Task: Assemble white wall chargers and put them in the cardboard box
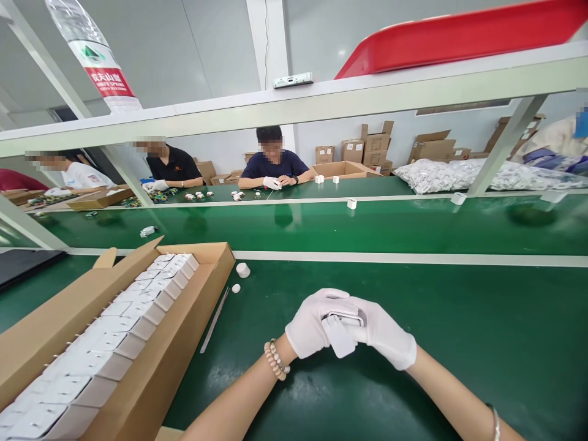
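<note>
Both of my hands wear white gloves and meet over the green tabletop [459, 331]. My left hand [315, 321] curls around a small white plastic case [340, 335], and its flat lid-like flap hangs toward me. From the other side my right hand [383, 331] wraps the same case, its fingers overlapping those of the left. Most of the case is hidden by the gloves. Left of my hands, a small white cylindrical piece [243, 269] and a white round piece [236, 288] lie beside thin metal tweezers [214, 321].
A long cardboard box [215, 263] with rows of white cases stands at left. Beyond the table runs a green conveyor belt [294, 229] carrying a few white parts. Overhead, a shelf [220, 109] holds a bottle [98, 61] and red tray [459, 37]. Several people sit across.
</note>
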Demonstrator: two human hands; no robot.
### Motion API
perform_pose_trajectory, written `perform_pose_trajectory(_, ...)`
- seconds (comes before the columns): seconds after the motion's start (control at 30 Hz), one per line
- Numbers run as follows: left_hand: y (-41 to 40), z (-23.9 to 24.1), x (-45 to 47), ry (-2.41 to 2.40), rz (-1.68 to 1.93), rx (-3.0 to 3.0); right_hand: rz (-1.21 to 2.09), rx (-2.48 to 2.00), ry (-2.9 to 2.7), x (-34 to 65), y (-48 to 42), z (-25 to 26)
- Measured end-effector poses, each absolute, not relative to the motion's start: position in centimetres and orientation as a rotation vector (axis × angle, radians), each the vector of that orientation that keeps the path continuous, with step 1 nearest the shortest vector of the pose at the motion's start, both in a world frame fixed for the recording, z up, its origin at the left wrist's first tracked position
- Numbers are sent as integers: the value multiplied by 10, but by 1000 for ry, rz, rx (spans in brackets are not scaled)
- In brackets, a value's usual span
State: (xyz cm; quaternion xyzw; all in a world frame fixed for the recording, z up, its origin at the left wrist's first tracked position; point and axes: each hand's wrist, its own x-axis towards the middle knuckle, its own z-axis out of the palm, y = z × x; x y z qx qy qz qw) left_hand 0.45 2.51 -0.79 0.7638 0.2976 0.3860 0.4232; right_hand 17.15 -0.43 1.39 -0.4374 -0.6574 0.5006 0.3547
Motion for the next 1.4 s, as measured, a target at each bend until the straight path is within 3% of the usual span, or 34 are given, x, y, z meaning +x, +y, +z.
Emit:
perform_pose_trajectory(0.23,26,-4,4,556,945,2194,1221,-1166,-1684,173,-4,-1)
perform_pose_trajectory(0.43,23,-1,5,578,947,2121,1208,-1196,-1687,171,-6,4)
perform_pose_trajectory(0.63,26,-3,4,553,949,2047,1400,-1069,-1601,173,-9,15)
perform_pose_trajectory(1.13,22,-2,5,577,900,2019,1344,-1228,-1545,167,-13,19)
perform_pose_trajectory(1.3,16,9,6,753,872,1692,1698,-762,-1641,172,-10,32)
perform_pose_trajectory(1.4,13,13,7,793,909,1562,1701,-668,-1662,173,-8,31)
